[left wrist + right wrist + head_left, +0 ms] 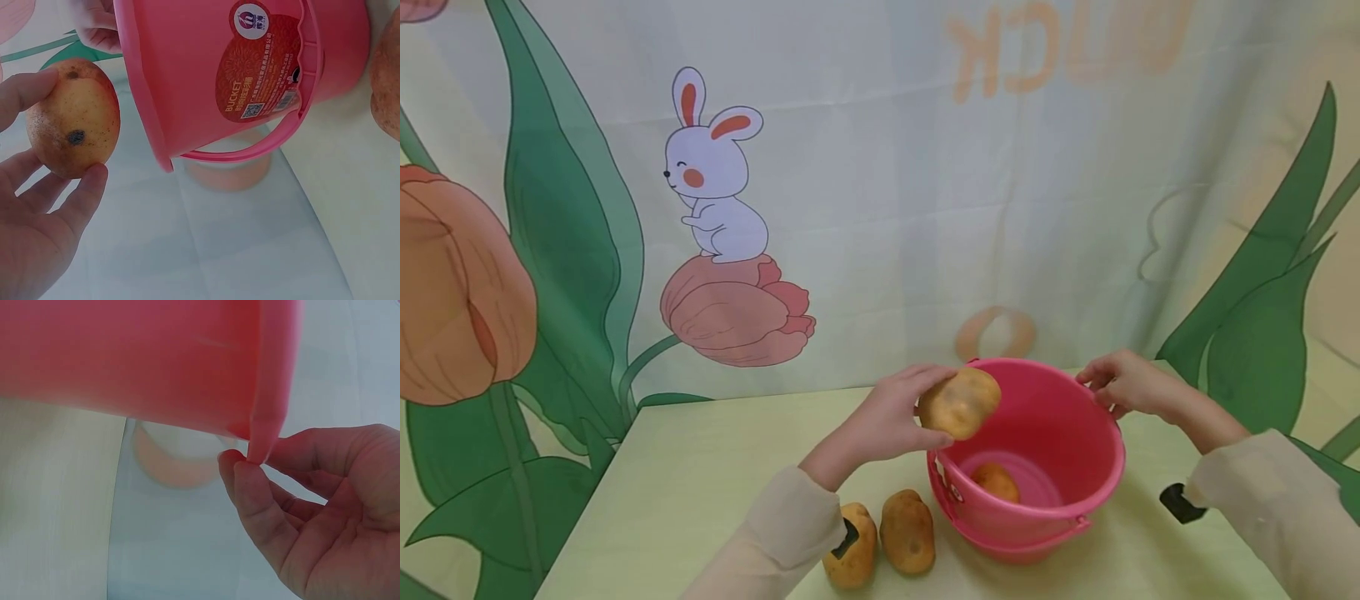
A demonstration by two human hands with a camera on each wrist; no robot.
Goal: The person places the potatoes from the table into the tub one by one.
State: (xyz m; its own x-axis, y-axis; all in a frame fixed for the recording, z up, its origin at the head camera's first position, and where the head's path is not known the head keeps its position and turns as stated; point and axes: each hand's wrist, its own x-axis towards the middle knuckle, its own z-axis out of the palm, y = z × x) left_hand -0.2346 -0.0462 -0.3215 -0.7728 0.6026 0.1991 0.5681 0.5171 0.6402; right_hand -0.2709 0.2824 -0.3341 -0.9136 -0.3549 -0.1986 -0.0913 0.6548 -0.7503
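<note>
- Left hand [891, 421] grips a potato [959, 402] above the pink bucket [1060, 500] rim.
- Right hand [1123, 383] pinches the bucket's far rim.
- Two potatoes [880, 537] lie left of the bucket on the desk [700, 467].

Soft, even light fills all views, bright and without glare. The pink bucket [1045, 467] casts only a faint shadow on the desk [700, 467]. Right-wrist view: bucket wall blurred, out of focus.

Four potatoes [958, 403] [996, 482] [907, 532] [852, 547], one pink bucket [1075, 492], two hands [891, 417] [1123, 383].
</note>
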